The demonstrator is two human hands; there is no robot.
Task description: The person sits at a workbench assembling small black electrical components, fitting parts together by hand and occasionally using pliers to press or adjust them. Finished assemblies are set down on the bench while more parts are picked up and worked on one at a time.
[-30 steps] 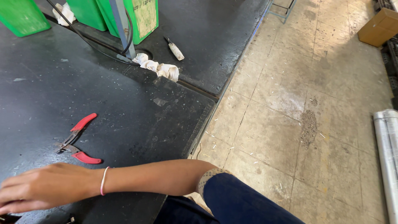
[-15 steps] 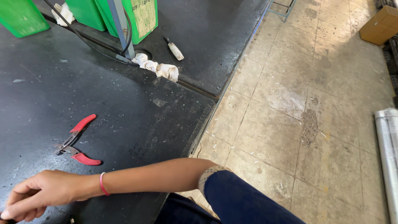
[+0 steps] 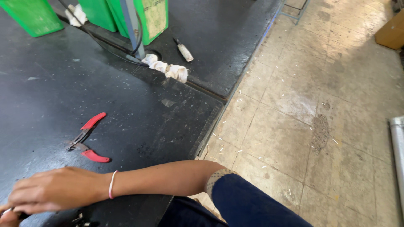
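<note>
The right hand [image 3: 54,189] reaches across the frame to about 8 o'clock, palm down, fingers curled loosely together; what they grip, if anything, cannot be told. Only a fingertip of the left hand [image 3: 7,218] shows at the bottom left corner, touching the right hand's fingers, its grip hidden. A small dark object [image 3: 80,218] lies just below the right wrist, too unclear to name. The hands rest over a scuffed black work table [image 3: 50,105]; a pale tiled floor [image 3: 303,126] fills the right half. Red-handled pliers [image 3: 86,138] lie open on the table at 9 o'clock, just above the forearm, not touched. At 12 o'clock stand green containers [image 3: 29,17], with a crumpled white rag [image 3: 168,69] and a small brush [image 3: 184,50] near them. A thin white bracelet [image 3: 112,184] circles the wrist, and a dark blue sleeve [image 3: 252,206] covers the upper arm.
</note>
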